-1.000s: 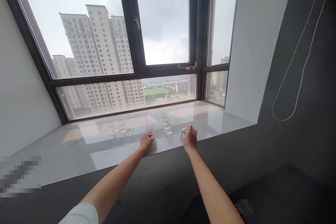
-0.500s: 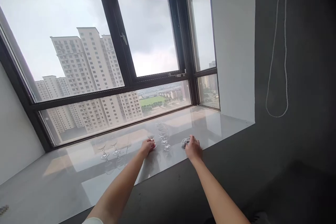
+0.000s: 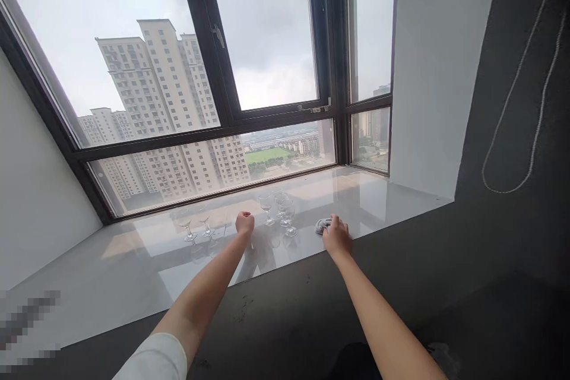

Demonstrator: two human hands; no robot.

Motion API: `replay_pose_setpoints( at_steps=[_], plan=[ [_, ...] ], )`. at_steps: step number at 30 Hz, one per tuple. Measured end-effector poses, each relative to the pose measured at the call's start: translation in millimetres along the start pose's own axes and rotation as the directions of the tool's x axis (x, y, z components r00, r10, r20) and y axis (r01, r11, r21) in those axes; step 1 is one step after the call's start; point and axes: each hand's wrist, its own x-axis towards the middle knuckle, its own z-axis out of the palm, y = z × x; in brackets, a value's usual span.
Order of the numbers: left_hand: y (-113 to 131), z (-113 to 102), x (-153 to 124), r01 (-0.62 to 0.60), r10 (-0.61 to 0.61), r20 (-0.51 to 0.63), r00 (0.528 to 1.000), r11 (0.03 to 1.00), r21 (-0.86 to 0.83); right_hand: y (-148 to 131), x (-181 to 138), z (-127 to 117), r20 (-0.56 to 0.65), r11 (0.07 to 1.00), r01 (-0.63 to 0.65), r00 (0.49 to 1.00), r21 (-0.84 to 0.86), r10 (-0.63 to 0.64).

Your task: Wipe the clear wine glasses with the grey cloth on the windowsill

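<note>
My left hand [image 3: 244,222] is held above the sill, fingers curled and no object seen in it. To its right stands a clear stemmed glass [image 3: 266,209], upright and apart from the hand. Two more stemmed glasses [image 3: 290,217] are close by, partly overlapping in view. Further left, another pair of stemmed glasses [image 3: 187,227] stands on the glossy surface. My right hand [image 3: 338,236] is closed on a bunched grey cloth [image 3: 323,225] resting on the sill near its front edge.
The wide, shiny window sill [image 3: 369,205] reflects the window and glasses. Dark window frames [image 3: 227,124] rise behind it, with a handle [image 3: 218,36]. A looped blind cord [image 3: 507,190] hangs along the dark wall at right.
My left hand has come off the glass it was at and moved left; that glass now stands beside the other two. The right hand stays on the cloth. The view has shifted.
</note>
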Motion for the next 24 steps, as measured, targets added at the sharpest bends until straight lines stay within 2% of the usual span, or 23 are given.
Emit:
replay_pose_setpoints(
  at_steps=[3,6,11,14,15,17,19,20,21,22,23,24],
  plan=[
    [-9.4,-40.7,4.3,-0.011,0.031,-0.116,0.993,0.986,0.169,0.6,0.1,-0.2,0.008,1.000,-0.004,1.000,0.004,0.004],
    [-16.6,-73.2,2.7,-0.043,0.085,-0.135,0.987,0.956,0.292,1.4,-0.2,0.9,0.006,1.000,-0.006,1.000,0.004,0.006],
    [-9.9,-106.5,-12.7,-0.203,0.241,-0.048,0.969,0.895,0.396,4.3,-0.4,3.4,-0.011,1.000,0.004,1.000,-0.006,-0.004],
    [-5.2,-130.0,-42.1,-0.376,0.383,0.067,0.921,0.837,0.397,5.7,-0.1,4.0,-0.001,1.000,0.005,1.000,0.000,-0.005],
    [-8.5,-139.4,-57.9,-0.499,0.478,0.155,0.865,0.780,0.377,5.9,0.0,4.2,0.001,1.000,0.006,1.000,0.003,-0.006],
    [-26.8,-157.9,-98.5,-0.710,0.612,0.366,0.701,0.645,0.281,6.0,0.2,4.9,-0.001,1.000,0.008,1.000,0.005,-0.008],
    [-60.8,-171.6,-146.8,-0.802,0.608,0.582,0.540,0.582,0.136,6.0,0.4,5.7,-0.010,1.000,0.009,1.000,-0.001,-0.009],
    [-81.6,-175.2,-171.5,-0.788,0.562,0.665,0.492,0.612,0.066,5.9,0.5,6.2,-0.013,1.000,0.009,1.000,-0.005,-0.009],
    [-102.8,-176.5,-195.0,-0.724,0.492,0.726,0.481,0.690,0.012,5.8,0.5,6.6,-0.016,1.000,0.009,1.000,-0.007,-0.009],
    [-122.7,-175.7,-216.6,-0.583,0.405,0.752,0.520,0.812,-0.034,5.5,0.5,6.9,-0.018,1.000,0.011,1.000,-0.009,-0.011],
    [-139.7,-173.4,-235.7,-0.349,0.276,0.775,0.569,0.934,-0.077,5.2,0.4,7.2,-0.020,1.000,0.012,1.000,-0.011,-0.012],
    [-152.6,-170.4,-252.2,-0.089,0.146,0.725,0.673,0.989,-0.117,4.7,0.3,7.3,-0.021,1.000,0.014,1.000,-0.013,-0.014]
  ],
)
